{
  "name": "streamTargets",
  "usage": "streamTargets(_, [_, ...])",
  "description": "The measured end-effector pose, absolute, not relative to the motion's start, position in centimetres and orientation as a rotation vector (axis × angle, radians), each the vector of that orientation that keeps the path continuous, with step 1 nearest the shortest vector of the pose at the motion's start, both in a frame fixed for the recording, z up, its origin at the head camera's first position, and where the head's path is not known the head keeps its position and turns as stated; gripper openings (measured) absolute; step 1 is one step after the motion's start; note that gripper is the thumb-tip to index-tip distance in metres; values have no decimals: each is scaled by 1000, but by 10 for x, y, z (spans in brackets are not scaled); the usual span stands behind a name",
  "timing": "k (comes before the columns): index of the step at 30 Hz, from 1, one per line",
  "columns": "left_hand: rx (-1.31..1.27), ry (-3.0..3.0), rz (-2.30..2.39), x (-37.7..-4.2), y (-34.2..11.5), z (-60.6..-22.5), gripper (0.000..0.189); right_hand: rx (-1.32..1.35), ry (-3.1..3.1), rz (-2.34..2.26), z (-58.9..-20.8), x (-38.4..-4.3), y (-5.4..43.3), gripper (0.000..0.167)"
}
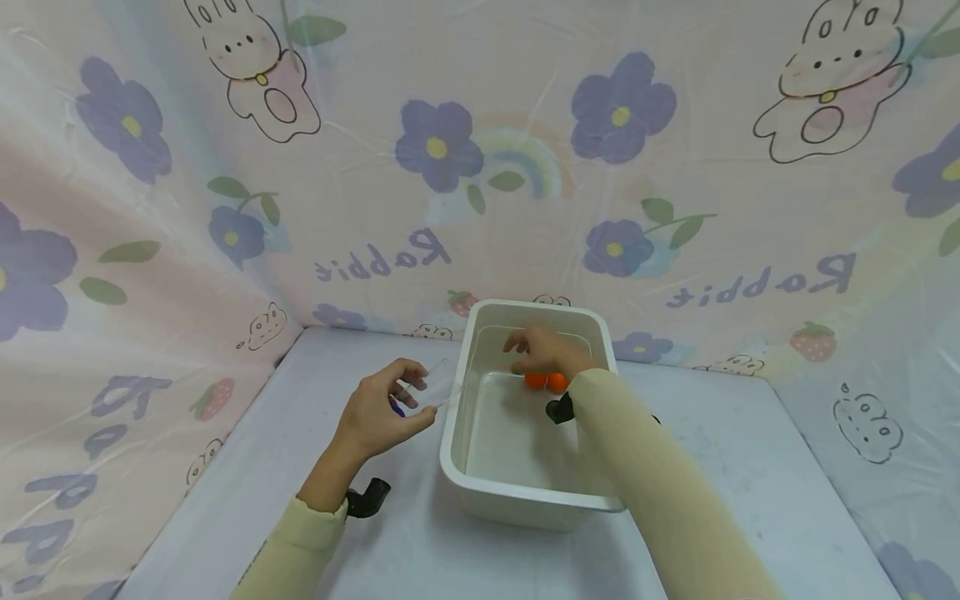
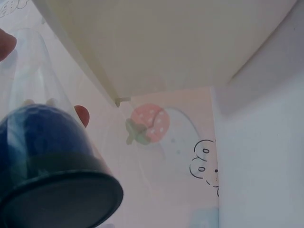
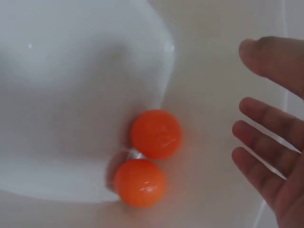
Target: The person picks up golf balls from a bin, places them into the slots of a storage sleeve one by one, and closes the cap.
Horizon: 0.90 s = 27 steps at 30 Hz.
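My left hand (image 1: 381,410) grips a clear plastic cylinder (image 1: 441,385) beside the left wall of a white tub (image 1: 525,492). Close up in the left wrist view, the cylinder has a dark round end (image 2: 61,199) and a blue, bumpy rounded thing (image 2: 45,130) inside it. Reaching into the tub, my right hand (image 1: 543,348) holds nothing, its fingers apart. Two orange balls (image 3: 156,134) lie side by side on the tub floor near a wall, a short way from the right fingertips; the right wrist view shows no contact.
The tub stands on a white tabletop (image 1: 720,467). Behind it hangs a printed cloth (image 1: 510,233) with flowers and rabbits, which also closes off both sides. A black wrist mount (image 1: 367,498) sticks out below the left hand.
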<state>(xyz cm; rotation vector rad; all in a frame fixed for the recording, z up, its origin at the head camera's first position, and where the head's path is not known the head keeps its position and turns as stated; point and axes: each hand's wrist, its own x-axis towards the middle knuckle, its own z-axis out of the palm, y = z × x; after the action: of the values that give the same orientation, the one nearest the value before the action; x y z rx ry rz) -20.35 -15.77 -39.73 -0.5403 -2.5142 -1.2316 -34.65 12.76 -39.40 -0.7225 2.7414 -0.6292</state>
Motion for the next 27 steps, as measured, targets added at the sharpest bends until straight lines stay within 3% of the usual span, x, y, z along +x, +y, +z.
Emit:
streamTargets(9, [-533, -2519, -1242, -204, -160, -400, 43, -484, 2761, -611, -410, -349, 135, 41])
streamTargets(22, [-534, -2508, -1234, -205, -163, -401, 43, -673, 2879, -228, -427, -357, 146, 36])
streamTargets(27, [-525, -2508, -1227, -205, -164, -402, 42, -634, 2883, -261, -434, -358, 145, 36])
